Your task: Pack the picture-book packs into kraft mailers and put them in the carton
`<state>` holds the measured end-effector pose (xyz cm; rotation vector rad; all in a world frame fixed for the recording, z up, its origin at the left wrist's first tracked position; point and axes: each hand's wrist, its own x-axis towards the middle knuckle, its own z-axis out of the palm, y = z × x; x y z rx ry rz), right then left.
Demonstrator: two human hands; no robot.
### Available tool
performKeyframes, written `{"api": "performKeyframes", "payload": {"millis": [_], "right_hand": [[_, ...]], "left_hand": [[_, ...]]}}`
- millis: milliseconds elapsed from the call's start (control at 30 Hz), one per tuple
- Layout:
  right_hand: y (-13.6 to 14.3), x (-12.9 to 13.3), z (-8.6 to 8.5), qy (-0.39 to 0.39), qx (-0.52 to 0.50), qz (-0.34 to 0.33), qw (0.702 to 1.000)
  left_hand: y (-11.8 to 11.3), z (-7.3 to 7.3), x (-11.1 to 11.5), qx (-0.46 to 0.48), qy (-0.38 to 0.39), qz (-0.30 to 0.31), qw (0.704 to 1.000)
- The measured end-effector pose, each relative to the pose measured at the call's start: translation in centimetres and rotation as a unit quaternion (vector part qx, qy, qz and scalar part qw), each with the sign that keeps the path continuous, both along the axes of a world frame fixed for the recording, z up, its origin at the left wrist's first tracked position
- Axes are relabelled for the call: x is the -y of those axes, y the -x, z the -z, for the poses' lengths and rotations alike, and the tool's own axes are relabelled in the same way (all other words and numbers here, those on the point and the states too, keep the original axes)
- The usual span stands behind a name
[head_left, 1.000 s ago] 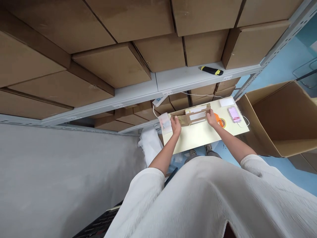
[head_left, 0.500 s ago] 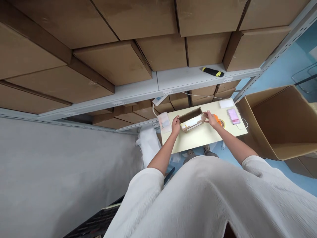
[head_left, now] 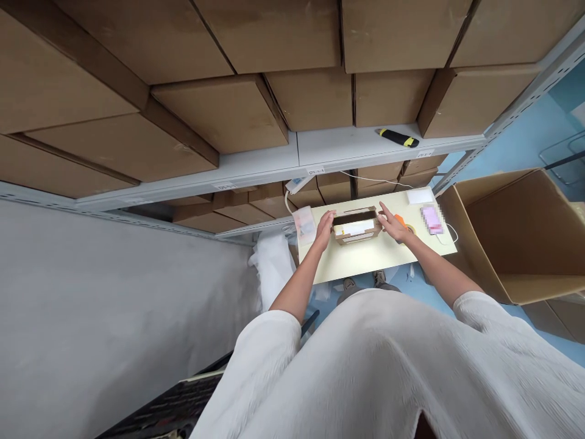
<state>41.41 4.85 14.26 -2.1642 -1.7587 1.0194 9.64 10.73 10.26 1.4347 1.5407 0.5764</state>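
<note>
A small cardboard box [head_left: 357, 238] stands on the pale yellow table, with a dark gap along its top. White contents [head_left: 354, 228] show at its near side; what they are I cannot make out. My left hand [head_left: 325, 228] grips the left end of the box, its fingers along the side. At the right end is my right hand [head_left: 393, 224], open, fingers stretched out and thumb apart, close against the box. Just behind that hand lies an orange tape dispenser [head_left: 400, 221] with a yellowish roll, partly covered by the hand.
The table [head_left: 338, 265] also holds a pink phone [head_left: 432, 219] on a white cable, a white block [head_left: 419, 196] and a plastic packet [head_left: 304, 224]. Above, a shelf [head_left: 329, 146] of cartons carries a utility knife [head_left: 398, 138]. A large open carton [head_left: 539, 286] stands right.
The small box has turned to sit squarer to me, and its top gap looks narrower. My right hand's fingers have straightened and spread at the box's end. My left hand stays at its end.
</note>
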Motion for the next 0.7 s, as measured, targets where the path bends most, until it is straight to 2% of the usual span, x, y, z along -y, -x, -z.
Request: {"api": "performKeyframes", "payload": {"millis": [67,233,467,700], "right_hand": [[0.0,-0.1,0.1,-0.007,-0.020,-0.004,1.000],[0.1,-0.4,1.4,-0.075,-0.111,-0.043,0.990],[0.7,-0.6,3.1,-0.083,-0.116,-0.058,0.988],[1.1,-1.3,3.1,-0.100,-0.115,-0.044,0.987]], "left_hand": [[0.2,0.3,0.1,-0.006,-0.009,0.025,1.000],[0.6,1.7,0.4,0.053,-0.038,0.075,0.995],[0.4,3.2,0.3,0.066,-0.068,0.077,0.993],[-0.1,3.9,-1.1,0.067,-0.088,0.079,0.991]]}}
